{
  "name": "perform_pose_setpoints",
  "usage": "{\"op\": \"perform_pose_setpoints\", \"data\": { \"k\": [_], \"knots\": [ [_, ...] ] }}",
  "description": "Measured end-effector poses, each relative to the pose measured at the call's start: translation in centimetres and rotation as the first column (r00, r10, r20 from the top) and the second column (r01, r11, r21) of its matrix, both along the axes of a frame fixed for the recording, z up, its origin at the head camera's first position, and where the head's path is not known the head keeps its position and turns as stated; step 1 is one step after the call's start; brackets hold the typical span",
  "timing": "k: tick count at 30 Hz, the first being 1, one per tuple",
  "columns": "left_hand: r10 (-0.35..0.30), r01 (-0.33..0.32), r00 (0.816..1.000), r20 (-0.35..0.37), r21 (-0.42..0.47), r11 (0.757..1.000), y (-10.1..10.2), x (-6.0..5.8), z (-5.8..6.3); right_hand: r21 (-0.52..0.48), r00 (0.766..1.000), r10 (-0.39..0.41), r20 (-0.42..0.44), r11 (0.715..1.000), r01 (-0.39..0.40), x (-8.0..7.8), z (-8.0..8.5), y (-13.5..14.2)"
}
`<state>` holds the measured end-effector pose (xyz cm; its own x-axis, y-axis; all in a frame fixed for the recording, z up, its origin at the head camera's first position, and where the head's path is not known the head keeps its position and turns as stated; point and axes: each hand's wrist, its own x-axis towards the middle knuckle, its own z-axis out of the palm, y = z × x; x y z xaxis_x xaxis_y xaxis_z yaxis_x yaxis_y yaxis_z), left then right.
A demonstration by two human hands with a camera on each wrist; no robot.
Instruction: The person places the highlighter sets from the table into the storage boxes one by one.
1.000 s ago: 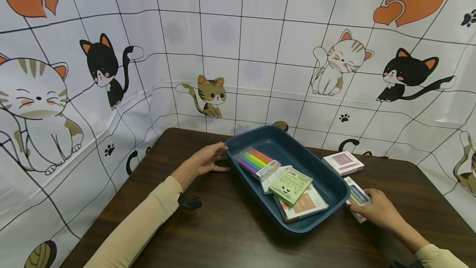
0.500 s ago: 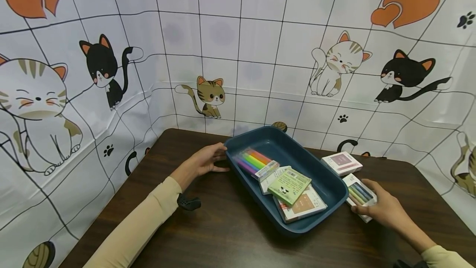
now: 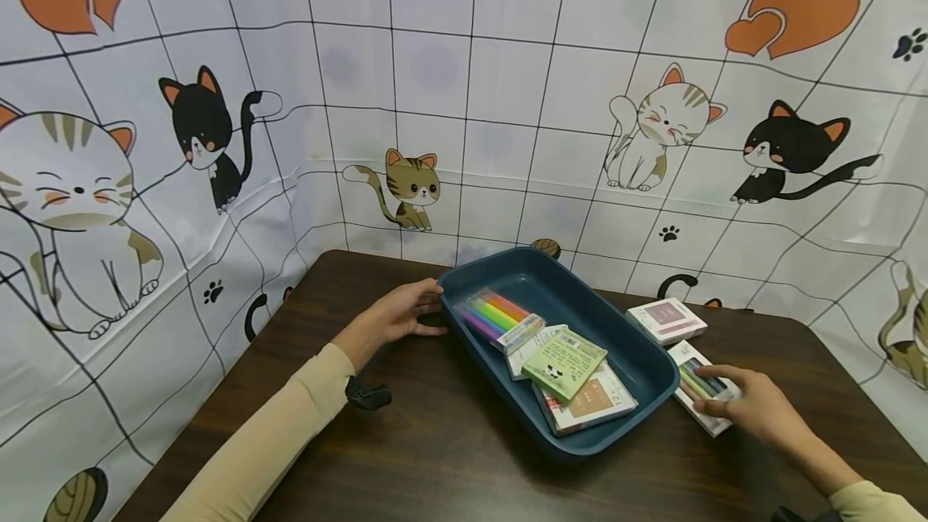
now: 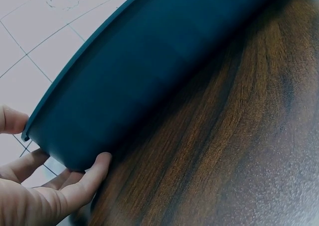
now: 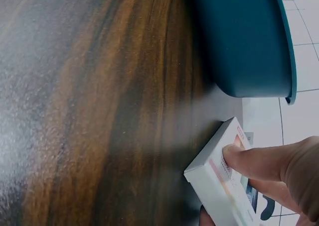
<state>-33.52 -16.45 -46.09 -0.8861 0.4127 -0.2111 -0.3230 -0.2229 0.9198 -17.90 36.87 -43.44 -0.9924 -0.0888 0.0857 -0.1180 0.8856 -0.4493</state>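
My left hand [image 3: 395, 314] grips the far left corner of a dark blue plastic bin [image 3: 616, 321]; in the left wrist view its thumb [image 4: 94, 178] lies against the near wall, with other fingers round the corner and by the rim. On the right, my right hand [image 3: 761, 403] holds a white box [image 3: 714, 423] whose window shows coloured sticks. The thumb [image 5: 249, 161] presses on one side of this box in the right wrist view, while in the head view the index finger lies over the window. The box sits just outside the bin's right end.
In the bin lie a clear pack of rainbow-coloured pens [image 3: 500, 316], a green packet [image 3: 565, 361] and flat white boxes [image 3: 598, 399]. Another white box with a mauve panel [image 3: 667, 319] lies on the brown table [image 3: 435, 449], behind the held one. A cat-print sheet [image 3: 507, 143] hangs behind.
The right hand and its box have shifted slightly right, and the index finger has moved onto the window. The left hand and the bin stay where they were.
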Motion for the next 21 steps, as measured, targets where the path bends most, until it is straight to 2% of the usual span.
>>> {"op": "perform_pose_setpoints", "data": {
  "k": [8, 12, 18, 21],
  "knots": [
    [-0.017, 0.017, 1.000, -0.007, -0.001, 1.000, 0.0, 0.0, 0.2, -0.150, 0.991, -0.061, 0.121, 0.986, 0.079, 0.2, 0.3, 0.4],
    [-0.024, 0.024, 1.000, -0.014, -0.003, 1.000, 0.0, -0.1, 0.3, -0.180, 0.982, -0.096, 0.161, 0.976, 0.124, 0.3, 0.4, 0.8],
    [-0.020, 0.020, 1.000, -0.008, 0.000, 1.000, -0.1, -0.1, 0.2, -0.234, 0.973, -0.170, 0.157, 0.951, 0.204, 0.8, 0.1, 1.3],
    [-0.017, 0.017, 1.000, -0.007, -0.003, 1.000, 0.0, 0.0, 0.1, -0.262, 0.974, -0.183, 0.132, 0.941, 0.213, 1.0, 0.1, 1.5]
  ]
}}
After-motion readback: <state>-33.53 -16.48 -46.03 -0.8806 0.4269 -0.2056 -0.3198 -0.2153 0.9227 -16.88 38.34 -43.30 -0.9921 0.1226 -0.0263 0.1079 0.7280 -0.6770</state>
